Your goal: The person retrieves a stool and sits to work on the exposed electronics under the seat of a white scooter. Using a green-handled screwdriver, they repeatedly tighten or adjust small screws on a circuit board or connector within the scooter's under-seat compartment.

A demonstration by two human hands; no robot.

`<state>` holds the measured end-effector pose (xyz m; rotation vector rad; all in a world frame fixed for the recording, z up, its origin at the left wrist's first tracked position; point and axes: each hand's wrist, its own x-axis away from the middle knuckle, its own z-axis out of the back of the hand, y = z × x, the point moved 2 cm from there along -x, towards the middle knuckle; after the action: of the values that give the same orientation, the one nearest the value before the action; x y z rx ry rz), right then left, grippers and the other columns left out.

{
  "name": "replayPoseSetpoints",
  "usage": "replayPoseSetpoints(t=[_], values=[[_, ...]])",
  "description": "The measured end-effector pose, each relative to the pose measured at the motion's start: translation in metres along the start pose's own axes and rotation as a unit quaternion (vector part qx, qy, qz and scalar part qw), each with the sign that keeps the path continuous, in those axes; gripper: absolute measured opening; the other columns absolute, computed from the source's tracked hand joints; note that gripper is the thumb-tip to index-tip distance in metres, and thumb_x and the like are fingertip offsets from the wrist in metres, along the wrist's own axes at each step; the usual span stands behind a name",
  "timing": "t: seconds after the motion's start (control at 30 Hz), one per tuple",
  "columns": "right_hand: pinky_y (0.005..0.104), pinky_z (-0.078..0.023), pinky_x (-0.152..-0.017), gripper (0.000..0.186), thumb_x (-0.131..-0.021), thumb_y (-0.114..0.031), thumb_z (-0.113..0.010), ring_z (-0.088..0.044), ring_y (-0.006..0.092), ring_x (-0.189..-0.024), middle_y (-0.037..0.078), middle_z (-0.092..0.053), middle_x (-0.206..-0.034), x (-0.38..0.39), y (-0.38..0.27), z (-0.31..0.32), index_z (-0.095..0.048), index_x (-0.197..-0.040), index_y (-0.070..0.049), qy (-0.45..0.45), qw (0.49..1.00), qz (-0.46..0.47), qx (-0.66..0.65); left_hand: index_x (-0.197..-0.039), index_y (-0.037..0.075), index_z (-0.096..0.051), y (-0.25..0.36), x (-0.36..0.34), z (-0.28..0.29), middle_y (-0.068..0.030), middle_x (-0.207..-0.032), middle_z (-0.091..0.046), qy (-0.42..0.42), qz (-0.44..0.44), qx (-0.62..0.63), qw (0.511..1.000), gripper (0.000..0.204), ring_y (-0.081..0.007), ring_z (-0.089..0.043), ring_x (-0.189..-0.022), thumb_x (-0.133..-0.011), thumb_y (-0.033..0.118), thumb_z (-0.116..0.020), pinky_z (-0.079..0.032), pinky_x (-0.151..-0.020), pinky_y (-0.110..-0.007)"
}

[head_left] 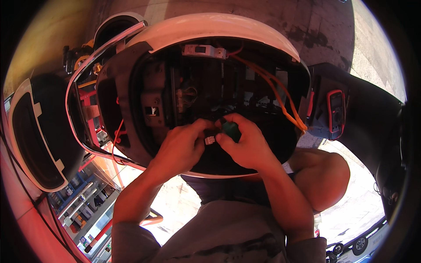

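Observation:
My right hand (pixel 241 149) grips a green-handled tool (pixel 230 130), probably a screwdriver, inside the open dark compartment (pixel 245 160) of a white-bodied vehicle, apparently a scooter. My left hand (pixel 180 149) is closed beside it, fingertips curled inward; what they hold is hidden. A small white connector (pixel 209 140) sits between my two hands, just below my left fingertips; I cannot tell which fingers grip it. Thin wires (pixel 188 96) lie deeper in the compartment. At its top edge is a grey switch box (pixel 204 51), with orange cables (pixel 285 101) running down to the right rim.
A red multimeter (pixel 335 111) rests on a black surface at the right. A dark padded part (pixel 37 136) lies at the left, above shop shelving (pixel 83 206). A chrome rail (pixel 70 111) rings the compartment's left end. My bent knee (pixel 324 179) is at lower right.

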<state>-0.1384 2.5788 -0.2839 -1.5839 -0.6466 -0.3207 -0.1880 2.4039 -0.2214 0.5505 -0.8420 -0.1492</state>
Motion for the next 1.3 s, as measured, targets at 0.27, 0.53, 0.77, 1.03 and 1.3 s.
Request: replayPoseSetpoints(t=[0.27, 0.53, 0.77, 1.03, 1.3], values=[[0.0196, -0.047, -0.075, 0.038, -0.11, -0.034, -0.054, -0.059, 0.0055, -0.089, 0.007, -0.069, -0.11, 0.02, -0.004, 0.007, -0.055, -0.134, -0.004, 0.098, 0.962, 0.093, -0.237, -0.101, 0.003, -0.075, 0.004, 0.002, 0.001, -0.0129, -0.088, -0.07, 0.041, -0.049, -0.014, 0.998, 0.022, -0.0257, -0.07, -0.075, -0.085, -0.008, -0.066, -0.052, -0.065, -0.034], [0.0223, -0.054, -0.078, 0.02, -0.104, -0.007, -0.06, -0.063, 0.008, -0.093, 0.015, -0.066, -0.124, 0.034, -0.004, -0.006, -0.052, -0.122, -0.002, 0.079, 0.927, 0.08, -0.358, -0.096, 0.006, -0.075, 0.005, 0.003, 0.002, -0.0105, -0.083, -0.068, 0.046, -0.049, -0.045, 0.997, 0.022, -0.0265, -0.069, -0.071, -0.08, -0.008, -0.069, -0.051, -0.06, -0.034], [0.0308, -0.058, -0.093, 0.02, -0.095, 0.009, -0.06, -0.066, 0.0168, -0.109, 0.02, -0.066, -0.122, 0.033, 0.001, -0.003, -0.053, -0.111, -0.001, 0.024, 0.94, 0.051, -0.337, -0.088, 0.007, -0.073, 0.009, 0.002, 0.001, -0.0078, -0.078, -0.066, 0.065, -0.079, -0.096, 0.99, 0.021, -0.0269, -0.068, -0.065, -0.075, -0.008, -0.071, -0.051, -0.056, -0.036], [0.0326, -0.057, -0.096, 0.025, -0.088, 0.015, -0.054, -0.066, 0.0195, -0.115, 0.019, -0.068, -0.119, 0.032, -0.001, -0.001, -0.053, -0.108, 0.0, 0.0, 0.951, 0.063, -0.304, -0.093, 0.007, -0.07, 0.009, 0.003, 0.002, -0.0097, -0.08, -0.064, 0.059, -0.103, -0.098, 0.988, 0.022, -0.032, -0.068, -0.069, -0.076, -0.007, -0.073, -0.055, -0.055, -0.041], [0.0319, -0.056, -0.096, 0.025, -0.088, 0.015, -0.055, -0.066, 0.0195, -0.116, 0.018, -0.068, -0.119, 0.031, 0.003, -0.002, -0.053, -0.108, 0.0, 0.0, 0.95, 0.083, -0.301, -0.092, 0.007, -0.07, 0.01, 0.003, 0.001, -0.0092, -0.081, -0.064, 0.052, -0.099, -0.105, 0.988, 0.023, -0.0313, -0.068, -0.07, -0.075, -0.007, -0.073, -0.055, -0.056, -0.041]])
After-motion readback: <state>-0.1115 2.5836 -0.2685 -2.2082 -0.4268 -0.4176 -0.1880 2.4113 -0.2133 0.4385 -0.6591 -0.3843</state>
